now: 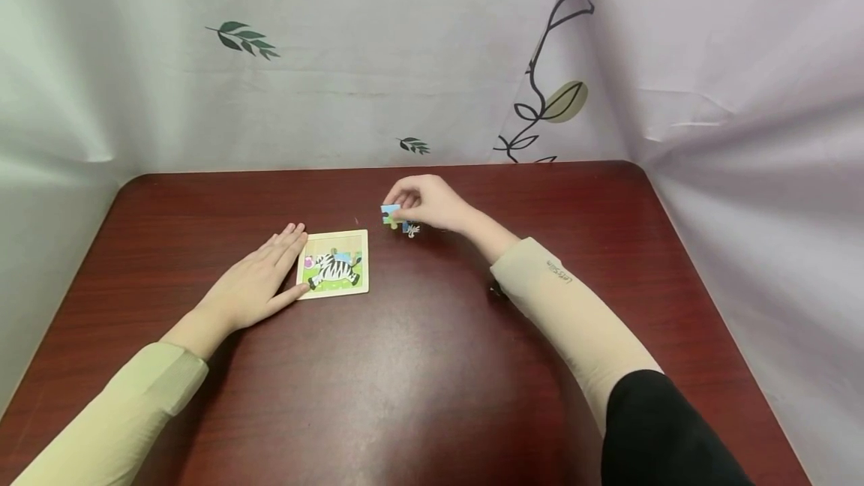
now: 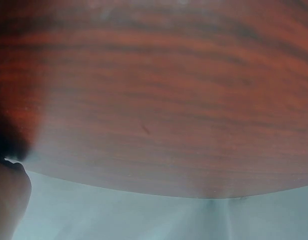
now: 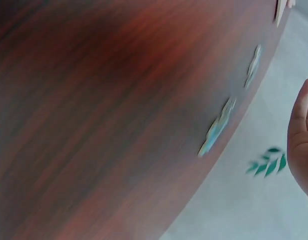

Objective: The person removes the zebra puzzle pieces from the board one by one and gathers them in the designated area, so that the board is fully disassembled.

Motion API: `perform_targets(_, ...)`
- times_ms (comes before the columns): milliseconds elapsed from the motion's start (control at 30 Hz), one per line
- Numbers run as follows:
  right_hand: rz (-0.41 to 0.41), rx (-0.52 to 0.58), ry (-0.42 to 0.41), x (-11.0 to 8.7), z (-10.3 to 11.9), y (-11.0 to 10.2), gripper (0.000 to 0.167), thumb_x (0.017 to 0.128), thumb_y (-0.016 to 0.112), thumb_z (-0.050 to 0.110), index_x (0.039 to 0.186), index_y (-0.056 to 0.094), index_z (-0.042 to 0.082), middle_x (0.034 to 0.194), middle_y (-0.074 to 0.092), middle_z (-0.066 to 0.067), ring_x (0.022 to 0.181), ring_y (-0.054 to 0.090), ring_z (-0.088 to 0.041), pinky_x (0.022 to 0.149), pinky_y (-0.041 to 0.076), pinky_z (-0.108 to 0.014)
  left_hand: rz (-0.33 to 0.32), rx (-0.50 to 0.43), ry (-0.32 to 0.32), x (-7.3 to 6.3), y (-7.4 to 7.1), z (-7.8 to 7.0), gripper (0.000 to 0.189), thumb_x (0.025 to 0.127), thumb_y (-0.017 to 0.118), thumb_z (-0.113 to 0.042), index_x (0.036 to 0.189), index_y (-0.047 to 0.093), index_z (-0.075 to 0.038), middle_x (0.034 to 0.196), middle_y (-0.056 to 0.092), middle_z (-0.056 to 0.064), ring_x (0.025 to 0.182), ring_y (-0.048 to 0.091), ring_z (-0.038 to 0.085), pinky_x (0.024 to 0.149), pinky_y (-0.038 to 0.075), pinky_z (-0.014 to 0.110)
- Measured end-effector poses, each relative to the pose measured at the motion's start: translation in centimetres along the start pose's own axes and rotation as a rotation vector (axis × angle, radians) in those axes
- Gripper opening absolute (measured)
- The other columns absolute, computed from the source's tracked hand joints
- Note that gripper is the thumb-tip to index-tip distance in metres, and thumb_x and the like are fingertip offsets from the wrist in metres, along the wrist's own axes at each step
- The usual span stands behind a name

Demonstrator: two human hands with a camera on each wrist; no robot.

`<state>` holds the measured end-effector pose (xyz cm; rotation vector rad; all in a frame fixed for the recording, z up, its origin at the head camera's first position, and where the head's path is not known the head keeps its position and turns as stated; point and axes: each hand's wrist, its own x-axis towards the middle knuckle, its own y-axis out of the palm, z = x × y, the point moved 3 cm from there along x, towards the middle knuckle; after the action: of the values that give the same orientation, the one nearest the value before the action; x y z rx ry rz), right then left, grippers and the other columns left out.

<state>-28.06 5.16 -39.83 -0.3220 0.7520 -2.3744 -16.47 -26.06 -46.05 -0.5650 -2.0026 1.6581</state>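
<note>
My left hand (image 1: 250,287) lies with fingers straight along the left side of a small wooden jigsaw tray (image 1: 365,276), the thumb at its lower left corner. Inside the tray is a partly assembled zebra picture (image 1: 335,269) on a green ground. Right of the tray, my right hand (image 1: 432,201) pinches a blue and green puzzle piece (image 1: 389,212) between thumb and fingers. Below that hand a striped puzzle piece (image 1: 412,230) shows, partly covered by it. In the right wrist view, two flat puzzle pieces (image 3: 217,127) lie on the table, and the right hand is cut off at the edge.
The dark red wooden table (image 1: 378,396) has rounded far corners. Pale curtains with leaf prints (image 1: 337,58) hang behind it and at both sides. A small dark object (image 1: 496,289) peeks out beside the right sleeve (image 1: 560,298).
</note>
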Motion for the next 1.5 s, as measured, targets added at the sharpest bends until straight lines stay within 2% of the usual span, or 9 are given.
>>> perform_targets(333,-0.092,-0.042,0.075,-3.4,-3.1,-4.1,0.018,0.093,0.079,0.005,0.110,0.079,0.001,0.098,0.077,-0.015,0.085,0.071,-0.020,0.082,0.061,-0.026,-0.002,-0.005,-0.001,0.2,0.2,0.1,0.087,0.102,0.066,-0.042,0.163,0.029,0.007,0.172,0.030,0.027,0.163,0.027,0.039,0.138,0.003,0.028)
perform_targets(633,-0.141,-0.064,0.146,-6.4,-6.1,-6.5,0.013,0.095,0.078,0.007,0.106,0.081,0.003,0.096,0.079,-0.013,0.078,0.067,-0.010,0.070,0.056,-0.020,0.002,-0.006,-0.004,0.3,0.2,0.2,0.087,0.103,0.066,-0.043,0.163,0.029,0.007,0.172,0.029,0.027,0.162,0.028,0.040,0.138,0.005,0.029)
perform_targets(833,-0.153,-0.083,0.199,-7.9,-7.5,-7.8,0.012,0.094,0.079,0.008,0.105,0.082,0.004,0.095,0.079,-0.013,0.075,0.064,-0.009,0.066,0.051,-0.020,0.005,-0.007,-0.003,0.3,0.2,0.2,0.088,0.103,0.066,-0.044,0.164,0.028,0.007,0.172,0.029,0.026,0.163,0.027,0.039,0.138,0.003,0.028)
perform_targets(1167,-0.100,-0.123,0.256,-8.7,-8.8,-8.7,0.012,0.092,0.082,0.009,0.103,0.081,0.003,0.088,0.079,-0.008,0.076,0.066,-0.005,0.070,0.053,-0.018,0.008,-0.006,-0.002,0.4,0.2,0.5,0.088,0.103,0.065,-0.044,0.165,0.027,0.006,0.173,0.028,0.025,0.164,0.025,0.038,0.138,0.001,0.026)
perform_targets(1500,-0.079,-0.178,0.250,-8.7,-9.8,-8.8,0.012,0.091,0.080,0.004,0.103,0.079,-0.001,0.095,0.079,-0.017,0.079,0.067,-0.006,0.072,0.052,-0.013,-0.009,0.003,0.019,0.5,0.4,0.4,0.089,0.103,0.066,-0.043,0.164,0.026,0.007,0.172,0.028,0.027,0.163,0.026,0.039,0.138,0.001,0.025)
